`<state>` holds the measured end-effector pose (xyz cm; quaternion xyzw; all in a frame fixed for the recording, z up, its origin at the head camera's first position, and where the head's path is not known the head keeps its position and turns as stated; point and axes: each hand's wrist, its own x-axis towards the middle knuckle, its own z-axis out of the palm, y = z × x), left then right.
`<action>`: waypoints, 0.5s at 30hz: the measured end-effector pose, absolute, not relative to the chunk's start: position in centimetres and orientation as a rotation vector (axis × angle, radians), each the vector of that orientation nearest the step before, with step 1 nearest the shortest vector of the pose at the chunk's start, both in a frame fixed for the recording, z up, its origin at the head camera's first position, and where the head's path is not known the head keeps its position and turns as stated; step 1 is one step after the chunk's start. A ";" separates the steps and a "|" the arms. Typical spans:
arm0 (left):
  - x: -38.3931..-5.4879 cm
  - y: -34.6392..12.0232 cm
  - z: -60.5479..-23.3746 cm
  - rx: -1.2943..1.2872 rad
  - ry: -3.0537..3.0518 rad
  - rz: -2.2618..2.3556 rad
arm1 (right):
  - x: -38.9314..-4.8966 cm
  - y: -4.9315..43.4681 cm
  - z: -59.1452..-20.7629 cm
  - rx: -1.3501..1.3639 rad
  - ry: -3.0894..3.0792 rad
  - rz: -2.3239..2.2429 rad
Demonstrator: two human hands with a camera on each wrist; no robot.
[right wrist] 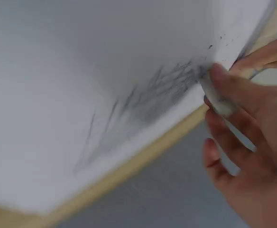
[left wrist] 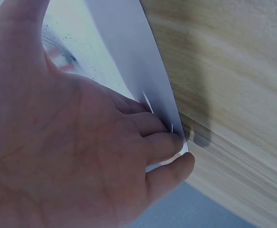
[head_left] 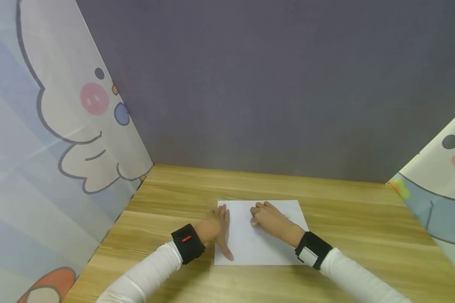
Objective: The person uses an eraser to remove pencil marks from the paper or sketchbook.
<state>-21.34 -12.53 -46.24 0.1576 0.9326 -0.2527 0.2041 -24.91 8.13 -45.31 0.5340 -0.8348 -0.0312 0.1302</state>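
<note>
A white sheet of paper (head_left: 250,250) lies on the wooden table, and both hands are at it. My left hand (head_left: 214,226) rests flat along the sheet's left edge, thumb spread toward the near corner. Between the thumb and fingers of my right hand (head_left: 271,219) is a small whitish eraser (right wrist: 216,95), pinched with one end against the paper. Dark pencil strokes (right wrist: 155,92) run across the sheet beside the eraser, with a grey smudge around them. Small dark crumbs dot the paper near its tip. In the head view the right fingers hide the eraser.
The wooden table (head_left: 364,235) extends to both sides of the sheet. A grey wall (head_left: 273,92) stands behind it. Cartoon-printed cloths flank the table, one on the left (head_left: 53,202) and one on the right (head_left: 440,219).
</note>
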 end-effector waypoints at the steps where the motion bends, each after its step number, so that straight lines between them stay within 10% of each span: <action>1: -21.3 -12.5 -46.0 0.430 2.595 -0.701 | -24.6 8.3 -45.3 1.550 -2.448 -0.134; 15: -22.1 -12.7 -47.8 0.417 2.617 -0.653 | -23.4 8.9 -45.2 1.490 -2.518 -0.169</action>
